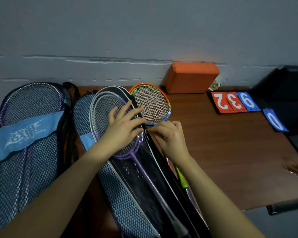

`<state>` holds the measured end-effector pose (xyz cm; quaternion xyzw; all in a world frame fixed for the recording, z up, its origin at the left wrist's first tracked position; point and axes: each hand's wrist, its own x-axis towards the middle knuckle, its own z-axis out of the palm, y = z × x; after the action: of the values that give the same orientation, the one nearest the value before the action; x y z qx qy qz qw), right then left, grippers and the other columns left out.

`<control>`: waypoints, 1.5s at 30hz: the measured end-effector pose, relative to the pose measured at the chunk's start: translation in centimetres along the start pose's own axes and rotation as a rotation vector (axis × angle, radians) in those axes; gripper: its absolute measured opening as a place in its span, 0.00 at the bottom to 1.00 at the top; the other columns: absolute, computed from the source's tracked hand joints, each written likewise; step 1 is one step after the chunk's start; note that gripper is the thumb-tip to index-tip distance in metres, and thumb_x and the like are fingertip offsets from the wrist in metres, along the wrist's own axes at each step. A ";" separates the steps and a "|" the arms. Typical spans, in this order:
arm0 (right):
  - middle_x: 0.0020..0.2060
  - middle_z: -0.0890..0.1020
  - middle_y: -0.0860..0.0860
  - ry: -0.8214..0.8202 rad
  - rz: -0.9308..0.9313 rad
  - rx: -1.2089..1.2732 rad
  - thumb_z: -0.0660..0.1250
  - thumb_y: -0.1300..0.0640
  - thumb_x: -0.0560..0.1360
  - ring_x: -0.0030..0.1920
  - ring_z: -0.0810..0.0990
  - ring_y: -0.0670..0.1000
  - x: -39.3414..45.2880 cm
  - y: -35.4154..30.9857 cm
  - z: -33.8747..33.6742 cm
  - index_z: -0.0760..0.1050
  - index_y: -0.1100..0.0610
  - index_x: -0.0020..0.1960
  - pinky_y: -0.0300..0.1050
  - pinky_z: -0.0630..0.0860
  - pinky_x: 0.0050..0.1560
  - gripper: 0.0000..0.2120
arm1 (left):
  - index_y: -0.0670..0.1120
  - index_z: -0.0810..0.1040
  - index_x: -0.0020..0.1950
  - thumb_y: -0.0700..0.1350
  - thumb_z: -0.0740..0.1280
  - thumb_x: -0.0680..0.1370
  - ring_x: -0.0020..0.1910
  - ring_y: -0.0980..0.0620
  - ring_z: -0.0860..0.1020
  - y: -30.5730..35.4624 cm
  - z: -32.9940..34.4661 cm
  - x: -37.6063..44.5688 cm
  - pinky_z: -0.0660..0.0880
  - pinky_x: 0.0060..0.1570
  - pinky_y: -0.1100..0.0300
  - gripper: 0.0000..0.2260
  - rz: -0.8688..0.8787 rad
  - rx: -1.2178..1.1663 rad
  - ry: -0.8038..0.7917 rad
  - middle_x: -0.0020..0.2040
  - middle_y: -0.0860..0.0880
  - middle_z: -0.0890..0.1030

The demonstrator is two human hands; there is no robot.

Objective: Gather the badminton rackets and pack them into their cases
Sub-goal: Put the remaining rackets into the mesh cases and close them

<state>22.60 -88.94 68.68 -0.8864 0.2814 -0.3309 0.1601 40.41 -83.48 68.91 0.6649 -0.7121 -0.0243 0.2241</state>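
Observation:
A black racket case (150,170) with a clear front lies diagonally on the brown table (230,160), with a purple racket (108,107) inside it. My left hand (126,124) presses flat on the case over the racket head, fingers spread. My right hand (169,134) pinches the zipper pull at the case's right edge. An orange, green and blue racket (151,105) lies under that edge, its head sticking out behind my hands. A blue mesh case (26,140) with purple rackets inside lies at the far left. Another mesh case (124,194) lies beneath the black one.
An orange foam block (191,78) leans against the grey wall at the back. Red and blue score number cards (234,102) lie at the right, one blue card (275,121) apart. A dark box (286,86) stands at the far right. The table's right edge is chipped.

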 end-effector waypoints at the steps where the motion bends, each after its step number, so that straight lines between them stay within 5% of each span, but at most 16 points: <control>1: 0.41 0.82 0.45 -0.001 0.014 0.006 0.63 0.54 0.73 0.42 0.77 0.48 -0.1 0.1 0.1 0.81 0.53 0.46 0.48 0.63 0.45 0.08 | 0.53 0.78 0.54 0.47 0.71 0.71 0.72 0.40 0.58 0.0 0.0 0.1 0.53 0.64 0.37 0.11 -0.007 -0.015 -0.006 0.67 0.49 0.72; 6: 0.38 0.80 0.44 -0.003 0.133 0.025 0.64 0.53 0.71 0.41 0.74 0.44 -0.8 0.5 0.3 0.81 0.53 0.44 0.44 0.62 0.45 0.08 | 0.54 0.78 0.50 0.50 0.69 0.73 0.74 0.46 0.52 -0.8 0.3 1.9 0.47 0.66 0.44 0.07 -0.006 -0.115 -0.058 0.64 0.53 0.71; 12: 0.34 0.79 0.48 -0.139 0.253 -0.054 0.68 0.59 0.68 0.38 0.77 0.53 -2.8 2.1 -0.3 0.81 0.57 0.41 0.49 0.70 0.38 0.04 | 0.55 0.80 0.46 0.51 0.68 0.73 0.74 0.49 0.53 -1.0 2.5 3.2 0.45 0.66 0.46 0.03 -0.094 -0.207 -0.016 0.60 0.55 0.73; 18: 0.32 0.74 0.36 -0.273 0.453 0.068 0.70 0.57 0.69 0.36 0.73 0.37 -6.6 3.0 -0.9 0.81 0.53 0.41 0.39 0.68 0.38 0.01 | 0.53 0.80 0.48 0.49 0.67 0.74 0.74 0.48 0.54 -2.2 4.1 3.7 0.45 0.68 0.42 0.04 -0.146 -0.126 -0.034 0.62 0.54 0.73; 25: 0.37 0.78 0.42 -0.202 0.500 0.126 0.71 0.61 0.71 0.39 0.77 0.45 -6.7 1.4 -0.3 0.82 0.53 0.43 0.44 0.74 0.40 0.04 | 0.48 0.80 0.53 0.44 0.68 0.74 0.71 0.40 0.61 -3.2 4.3 2.6 0.53 0.64 0.37 0.08 -0.028 0.025 -0.011 0.64 0.45 0.74; 30: 0.36 0.77 0.39 -0.130 0.501 0.178 0.71 0.63 0.71 0.39 0.77 0.41 -6.8 0.5 -0.1 0.82 0.52 0.43 0.37 0.71 0.40 0.06 | 0.55 0.77 0.60 0.50 0.65 0.76 0.74 0.42 0.53 0.5 4.6 -1.7 0.45 0.67 0.39 0.12 0.172 -0.104 -0.190 0.72 0.52 0.66; 37: 0.35 0.75 0.36 -0.213 0.443 0.173 0.70 0.61 0.71 0.40 0.76 0.42 -6.5 1.0 -0.6 0.82 0.51 0.44 0.44 0.75 0.42 0.06 | 0.57 0.81 0.47 0.51 0.67 0.74 0.71 0.51 0.59 2.8 5.5 -3.0 0.46 0.64 0.53 0.04 -0.117 -0.230 -0.123 0.60 0.57 0.75; 45: 0.34 0.76 0.39 -0.293 0.516 0.188 0.71 0.61 0.69 0.38 0.75 0.42 -10.2 2.9 -2.3 0.82 0.54 0.41 0.42 0.72 0.41 0.03 | 0.55 0.83 0.46 0.52 0.67 0.74 0.64 0.51 0.65 3.2 7.5 -1.2 0.52 0.60 0.52 0.06 -0.322 -0.183 0.002 0.56 0.57 0.78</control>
<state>13.53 -85.32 63.90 -0.8053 0.4393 -0.1727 0.3588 34.83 -83.92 62.86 0.7471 -0.5912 -0.1237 0.2776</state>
